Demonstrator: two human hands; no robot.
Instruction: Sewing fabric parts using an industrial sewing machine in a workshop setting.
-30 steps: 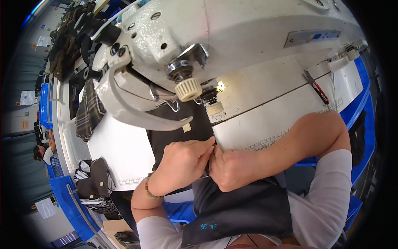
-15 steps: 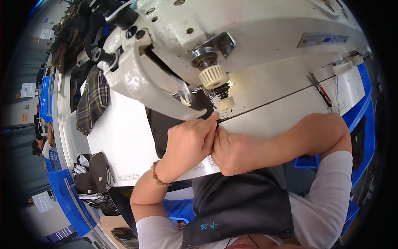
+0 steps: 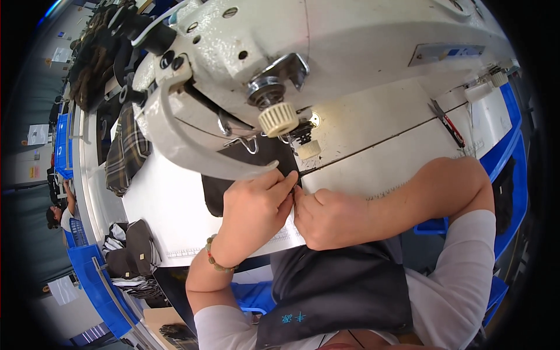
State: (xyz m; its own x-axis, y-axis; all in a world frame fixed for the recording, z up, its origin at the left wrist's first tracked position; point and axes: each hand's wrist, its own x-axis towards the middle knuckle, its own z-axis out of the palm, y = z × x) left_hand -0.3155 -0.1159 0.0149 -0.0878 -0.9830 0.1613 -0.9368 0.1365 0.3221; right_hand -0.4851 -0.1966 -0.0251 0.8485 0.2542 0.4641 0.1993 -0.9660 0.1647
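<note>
A white industrial sewing machine (image 3: 326,46) fills the top of the view. A piece of black fabric (image 3: 224,186) lies on the white table (image 3: 169,216) under the machine's arm, reaching up to the needle area (image 3: 300,140). My left hand (image 3: 254,210) pinches the fabric's edge just below the needle area, a bead bracelet on its wrist. My right hand (image 3: 329,219) is closed beside it, fingertips touching the same edge. The two hands touch each other. The part of the fabric under the hands is hidden.
Plaid and dark fabric pieces (image 3: 125,151) lie piled at the table's left. Folded dark garments (image 3: 131,251) sit by a blue crate (image 3: 96,280) at lower left. A red-handled tool (image 3: 449,125) lies on the right of the table. Another person (image 3: 58,213) is at the far left.
The view has moved closer to the machine head. Both hands have stayed together on the black fabric and shifted slightly up toward the needle area.
</note>
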